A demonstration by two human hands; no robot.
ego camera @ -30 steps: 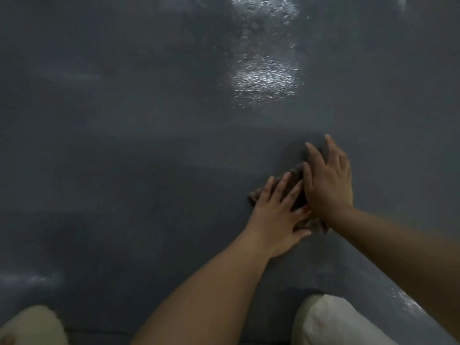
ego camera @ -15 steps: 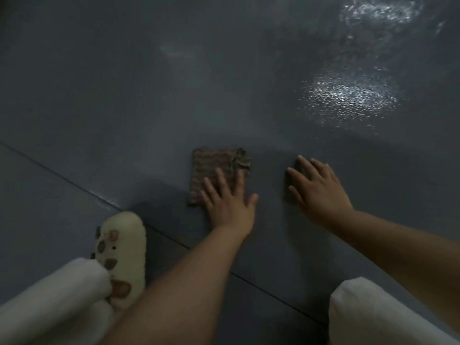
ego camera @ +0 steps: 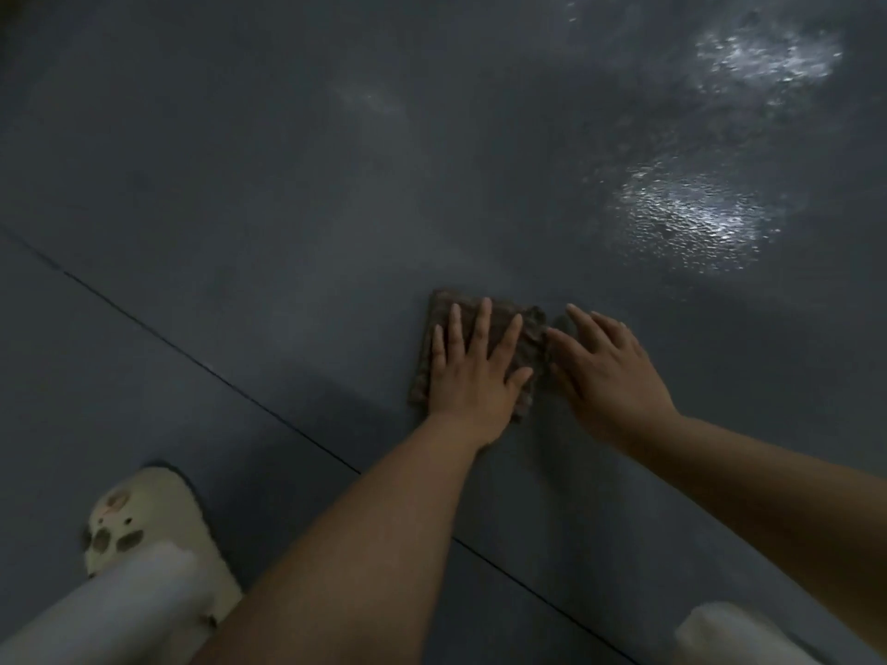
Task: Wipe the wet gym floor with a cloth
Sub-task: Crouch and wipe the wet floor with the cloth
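While the cloth [ego camera: 480,348] lies flat on the floor [ego camera: 297,223], the wipe appears to be in progress rather than finished. Ahead and to the right of both hands, well apart from them, a wet patch [ego camera: 691,218] glints strongly, with a second glinting area [ego camera: 768,55] farther off; both read as water not yet reached. Around the hands and to their left the surface looks matt, which suggests, though the dim light leaves it uncertain, that this part is dry or nearly so. By this judgement a good share of the wiping is left, and the cloth would have to travel forward and rightward to meet the shine.

Left hand [ego camera: 473,371]: palm down on the cloth, fingers [ego camera: 482,324] straight and spread, pressing it to the floor without curling round it. The cloth shows beyond the fingertips and at both sides of the palm.

Right hand [ego camera: 605,371]: just beside the left, palm down, fingers straight and close together. Its fingertips meet the cloth's right edge; whether the palm bears on cloth or on bare floor cannot be told.

Neither hand pinches or lifts anything.
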